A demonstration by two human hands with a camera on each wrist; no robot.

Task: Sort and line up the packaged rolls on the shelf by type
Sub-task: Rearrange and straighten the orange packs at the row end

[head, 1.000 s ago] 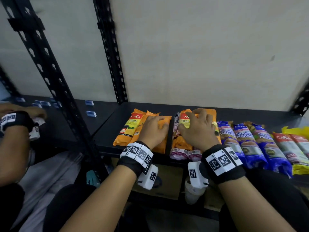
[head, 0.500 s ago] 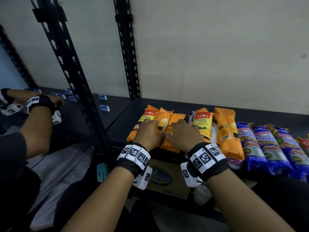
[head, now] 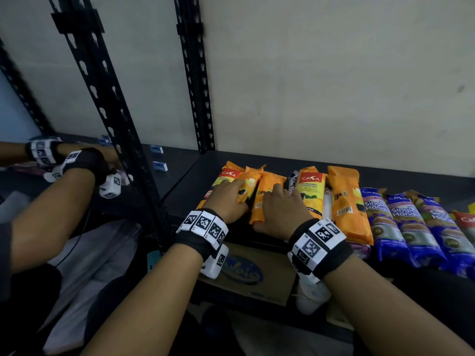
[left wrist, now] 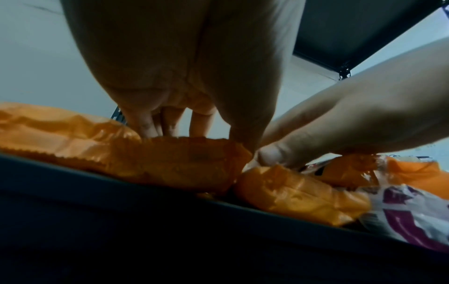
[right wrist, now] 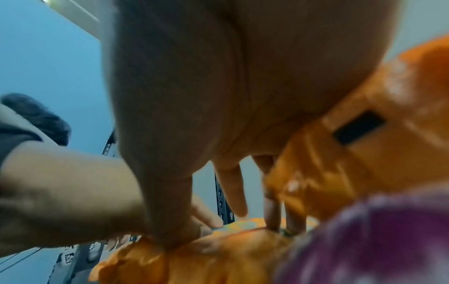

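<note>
Head view showed the orange packaged rolls [head: 268, 199] lying side by side on the black shelf [head: 185, 186], their long sides running from its front edge toward the back, grouped at its left end. The left hand [head: 227, 205] rested palm-down on the second orange roll [head: 248, 183] from the left, fingers laid over it and close together. The right hand [head: 281, 214] lay on the third orange roll, fingers spread lightly across its wrapper, thumb near the front edge. From the left wrist camera the left fingers [left wrist: 167, 123] pressed straight down onto the wrapper, and the right thumb [left wrist: 269, 153] touched the neighbouring pack; whether either hand truly gripped a roll was hard to tell, so they seemed to be pressing rather than clutching. Right of the hands lay two more orange rolls [head: 347, 201], with a white-and-purple pack [head: 327, 204] partly hidden between them. Farther toward the right end of the shelf sat three blue rolls [head: 416, 222] in a row, touching one another, and a red-labelled pack [head: 466, 222] at the picture's edge. Under the shelf stood a cardboard box [head: 254, 276]. On the neighbouring shelf to the left, another person's arms [head: 51, 191] wore marker bands beside small blue boxes [head: 160, 166].
</note>
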